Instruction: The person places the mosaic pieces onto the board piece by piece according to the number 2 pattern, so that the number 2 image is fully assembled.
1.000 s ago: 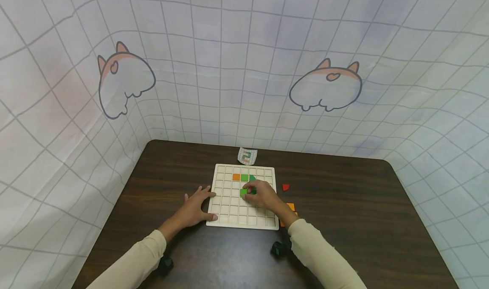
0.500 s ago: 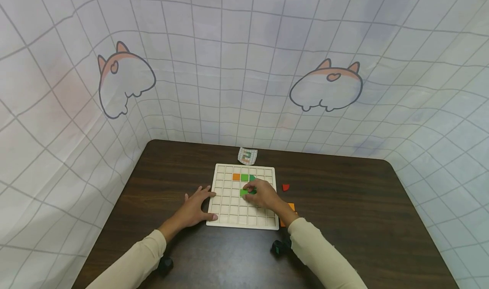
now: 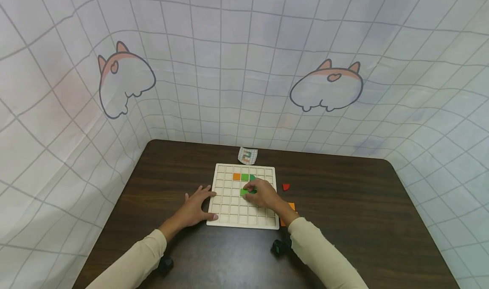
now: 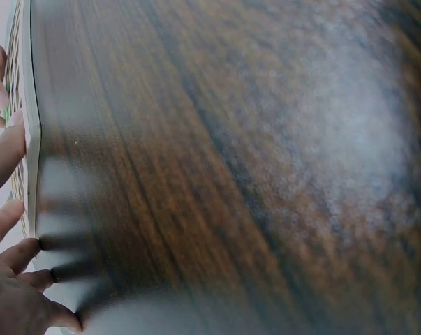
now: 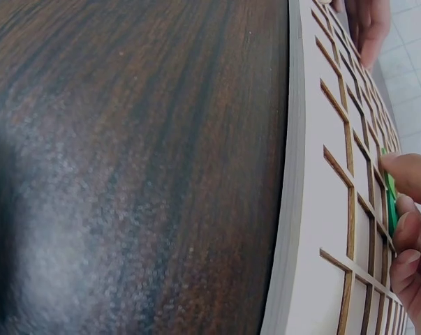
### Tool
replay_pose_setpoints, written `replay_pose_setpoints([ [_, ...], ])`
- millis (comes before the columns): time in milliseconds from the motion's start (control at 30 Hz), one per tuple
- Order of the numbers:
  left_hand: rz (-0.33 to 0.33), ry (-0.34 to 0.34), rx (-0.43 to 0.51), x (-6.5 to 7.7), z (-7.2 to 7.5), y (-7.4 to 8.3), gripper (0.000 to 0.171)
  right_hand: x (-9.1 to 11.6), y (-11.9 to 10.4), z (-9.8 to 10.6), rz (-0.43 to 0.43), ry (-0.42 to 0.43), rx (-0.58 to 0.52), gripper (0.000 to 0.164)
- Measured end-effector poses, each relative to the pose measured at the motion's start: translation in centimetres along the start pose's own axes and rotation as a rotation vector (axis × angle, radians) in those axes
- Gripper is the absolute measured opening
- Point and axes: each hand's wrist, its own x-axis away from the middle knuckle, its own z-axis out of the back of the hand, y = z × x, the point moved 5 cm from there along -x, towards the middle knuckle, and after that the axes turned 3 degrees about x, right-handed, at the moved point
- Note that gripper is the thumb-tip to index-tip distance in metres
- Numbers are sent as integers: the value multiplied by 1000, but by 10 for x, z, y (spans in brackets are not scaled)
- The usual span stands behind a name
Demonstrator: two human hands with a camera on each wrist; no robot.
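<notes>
A cream grid board [image 3: 228, 212] lies on the dark wooden table. My left hand [image 3: 194, 208] rests along its left side, fingers spread, with thumb and a fingertip on the rim. Over the middle of the board, my right hand [image 3: 263, 194] has its fingers curled and pinches a light green square tile [image 3: 243, 192] between thumb and finger. A darker green piece [image 5: 392, 213] sits beside that tile, partly hidden under the fingers. In a row farther up the board are an orange tile [image 3: 237, 177], a green tile [image 3: 245, 177] and a teal piece [image 3: 252, 178], the last partly covered by my right hand.
Behind the board lies a small pattern card [image 3: 247, 155] with a coloured figure. To the right are a red rounded piece [image 3: 285, 187] and orange pieces [image 3: 292, 206], partly hidden by my right forearm. A white gridded curtain [image 3: 229, 68] surrounds the table.
My right fingertips have shifted very slightly to the right at the light green tile. The left hand and the board keep their places.
</notes>
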Motion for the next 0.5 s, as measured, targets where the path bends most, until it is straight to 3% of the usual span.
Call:
replay_pose_setpoints([
  [300,0,4,-1,0,-2,-1,77,8,4,10,27,28,-6,27],
  [500,0,9,-3,-1,-1,0,77,16,18,21,22,55,-50,24],
])
